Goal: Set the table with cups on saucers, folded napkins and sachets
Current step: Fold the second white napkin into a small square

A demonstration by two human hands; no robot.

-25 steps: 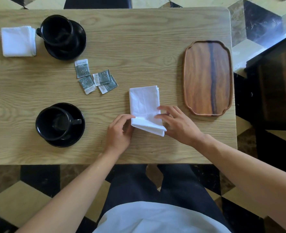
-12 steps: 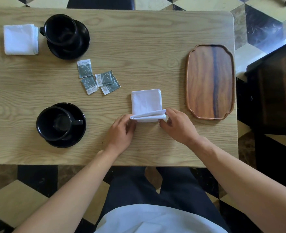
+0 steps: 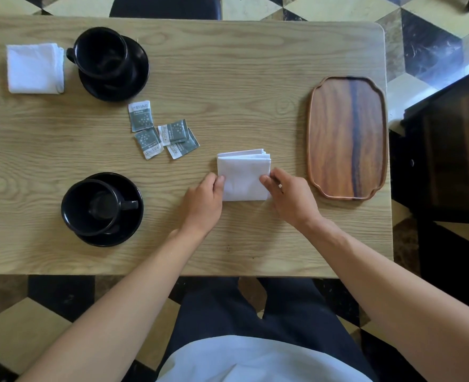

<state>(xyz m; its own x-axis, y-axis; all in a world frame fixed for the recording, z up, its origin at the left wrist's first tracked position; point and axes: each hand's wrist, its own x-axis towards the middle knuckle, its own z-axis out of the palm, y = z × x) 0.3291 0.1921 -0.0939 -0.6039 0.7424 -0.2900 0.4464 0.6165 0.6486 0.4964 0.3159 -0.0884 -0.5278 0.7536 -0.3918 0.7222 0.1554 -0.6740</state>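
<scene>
Since the frame a second earlier, the near flap of the napkin [image 3: 243, 177] had been carried over and laid flat, so the cloth was now a squarish folded packet with its layered edges showing along the far side.

At the far left lay a second napkin [image 3: 35, 68], already folded, just beside the far cup [image 3: 101, 52], which stood on its saucer [image 3: 134, 78] with the handle pointing left. Nearer, the near cup [image 3: 91, 206] sat on its own saucer [image 3: 117, 180], handle to the right. Between the two settings, four sachets [image 3: 161, 130] lay loose on the table [image 3: 241, 64], two of them overlapping.

The left hand [image 3: 203, 202] pinched the left edge of the napkin, thumb on top, fingers curled at the side. The right hand [image 3: 291, 197] gripped the right edge the same way, its thumb pressed onto the cloth. Whether the fingers reached beneath the fabric I could not tell. The napkin rested on the table between the hands, near the sachets and well apart from the cups.

To the right lay a wooden tray [image 3: 347, 137], bare, apart from the right hand.
</scene>
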